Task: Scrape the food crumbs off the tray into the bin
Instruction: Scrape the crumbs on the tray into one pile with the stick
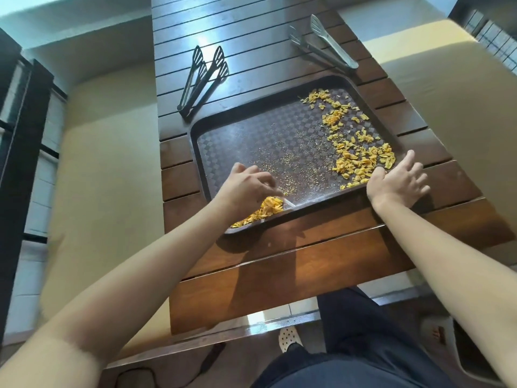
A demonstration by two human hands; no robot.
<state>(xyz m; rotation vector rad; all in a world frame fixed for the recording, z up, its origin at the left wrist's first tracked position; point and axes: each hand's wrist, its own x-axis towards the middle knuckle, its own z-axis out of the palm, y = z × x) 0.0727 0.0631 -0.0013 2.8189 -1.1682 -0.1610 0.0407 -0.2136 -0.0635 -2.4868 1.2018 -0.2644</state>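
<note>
A dark brown checkered tray (251, 141) lies on the wooden slatted table. Yellow-orange crumbs (355, 152) are strewn along its right side, and a smaller heap of crumbs (268, 207) sits in its near left corner. My left hand (246, 189) rests over that heap, fingers closed on a thin pale scraper (288, 202) whose tip shows just right of the hand. My right hand (397, 180) grips the tray's near right corner, fingers spread over the rim. No bin is in view.
Dark tongs (202, 79) lie on the table (279, 264) beyond the tray's left corner; metal tongs (324, 46) lie at the far right. Beige cushioned seats flank the table. My legs and a sandalled foot (289, 338) are below the near table edge.
</note>
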